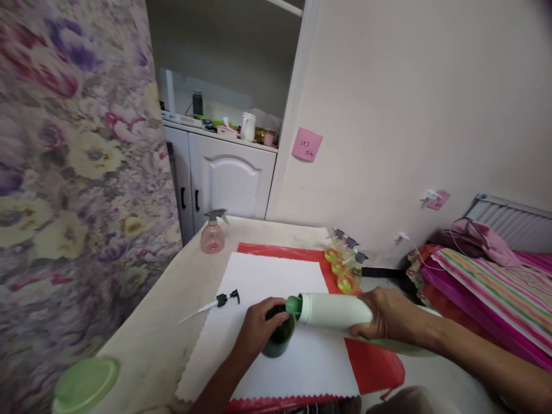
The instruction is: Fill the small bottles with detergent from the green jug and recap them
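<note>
My left hand (pixel 261 325) is closed around the upper part of a dark green bottle (pixel 279 339), which stands on the white sheet (pixel 276 276). In my right hand (pixel 388 316) is a pale green pitcher-like container (pixel 330 310), tipped nearly flat to the left. Its green spout (pixel 294 306) meets the bottle's mouth, close to my left fingers. Whether liquid flows cannot be made out. Left of the bottle lies a black pump head (pixel 222 299) with a long pale tube.
A pink spray bottle (pixel 213 237) stands at the table's back left. Several spray bottles with yellow liquid (pixel 349 279) are at the right edge of the red sheet (pixel 375 365). A pale green lid (pixel 86 382) sits front left. Beyond are a cabinet (pixel 235 178) and a bed (pixel 495 287).
</note>
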{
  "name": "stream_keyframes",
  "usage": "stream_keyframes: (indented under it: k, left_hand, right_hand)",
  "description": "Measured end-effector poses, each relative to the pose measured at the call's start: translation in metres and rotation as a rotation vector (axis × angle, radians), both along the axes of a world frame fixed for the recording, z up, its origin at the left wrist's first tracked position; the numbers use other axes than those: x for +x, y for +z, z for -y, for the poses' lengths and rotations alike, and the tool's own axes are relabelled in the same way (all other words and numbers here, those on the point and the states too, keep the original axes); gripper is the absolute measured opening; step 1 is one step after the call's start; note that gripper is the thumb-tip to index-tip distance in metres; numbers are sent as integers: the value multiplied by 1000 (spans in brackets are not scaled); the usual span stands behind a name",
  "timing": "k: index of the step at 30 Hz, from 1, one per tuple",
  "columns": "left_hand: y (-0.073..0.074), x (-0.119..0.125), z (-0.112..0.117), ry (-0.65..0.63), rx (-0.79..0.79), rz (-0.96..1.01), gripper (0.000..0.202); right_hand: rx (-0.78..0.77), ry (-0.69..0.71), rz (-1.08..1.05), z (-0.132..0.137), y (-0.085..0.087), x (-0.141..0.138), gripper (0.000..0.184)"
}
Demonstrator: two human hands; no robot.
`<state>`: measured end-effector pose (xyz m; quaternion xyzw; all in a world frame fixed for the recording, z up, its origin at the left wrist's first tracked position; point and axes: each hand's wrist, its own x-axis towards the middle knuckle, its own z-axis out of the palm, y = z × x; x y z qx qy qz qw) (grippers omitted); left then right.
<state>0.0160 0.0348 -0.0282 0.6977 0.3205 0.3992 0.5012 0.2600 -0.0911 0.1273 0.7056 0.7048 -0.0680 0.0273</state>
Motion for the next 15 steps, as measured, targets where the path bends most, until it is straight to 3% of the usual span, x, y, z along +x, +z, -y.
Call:
stream_keyframes:
  k: [5,9,15]
  left_hand:
    - [1,-1,0,-23,-3,-3,21]
    - [3,-3,-1,-52,5,-15,22]
    - [4,-8,-3,-52,19,-27,31]
  right_hand:
    - [-4,-49,-114,1,-20,12,36]
    - [9,-111,-367,0,-34,24,36]
    - [27,-273,-791,-6,-29,28,45]
